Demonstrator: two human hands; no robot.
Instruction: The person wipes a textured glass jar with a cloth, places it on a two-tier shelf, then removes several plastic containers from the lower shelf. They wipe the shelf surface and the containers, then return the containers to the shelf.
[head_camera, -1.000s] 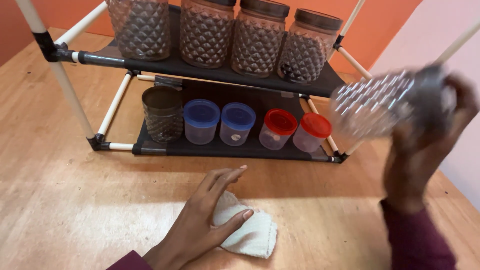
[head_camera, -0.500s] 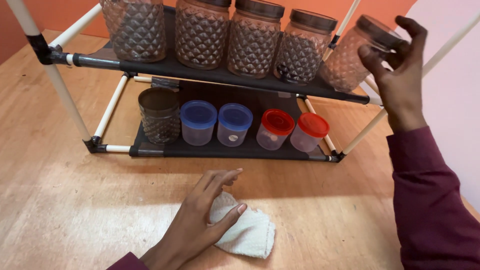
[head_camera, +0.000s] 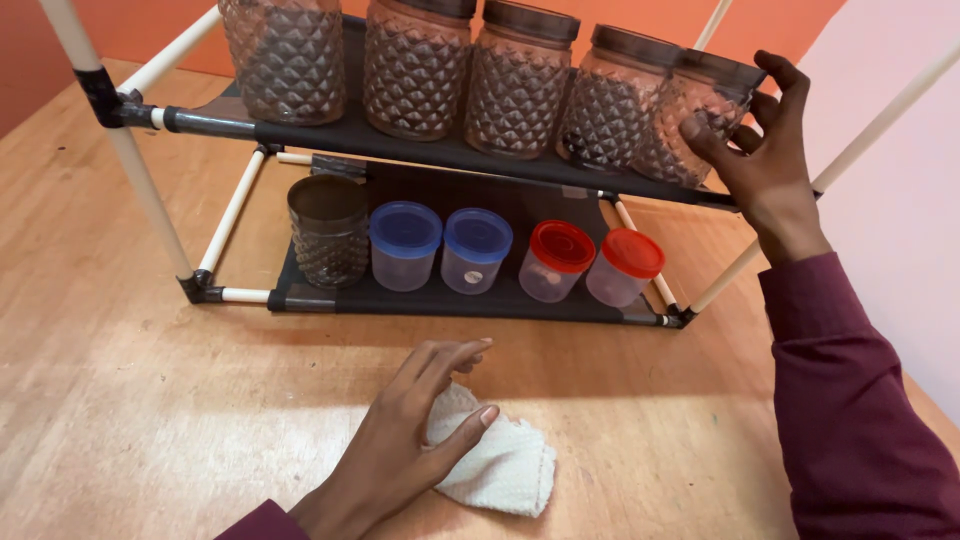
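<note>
I see both of my hands bare, with no gloves, rings or watch on them. My right hand (head_camera: 765, 160) comes out of a long dark maroon sleeve (head_camera: 850, 400) with soft folds. At my left hand (head_camera: 400, 440), a sliver of matching maroon cuff (head_camera: 262, 522) shows.

Two-tier rack (head_camera: 440, 155) at the table's (head_camera: 150, 420) far edge, five jars along its upper shelf, right hand (head_camera: 765, 165) on the rightmost jar (head_camera: 690, 115), five smaller containers (head_camera: 480, 250) below, left hand (head_camera: 400, 450) on a cloth (head_camera: 505, 470) at the near edge
</note>
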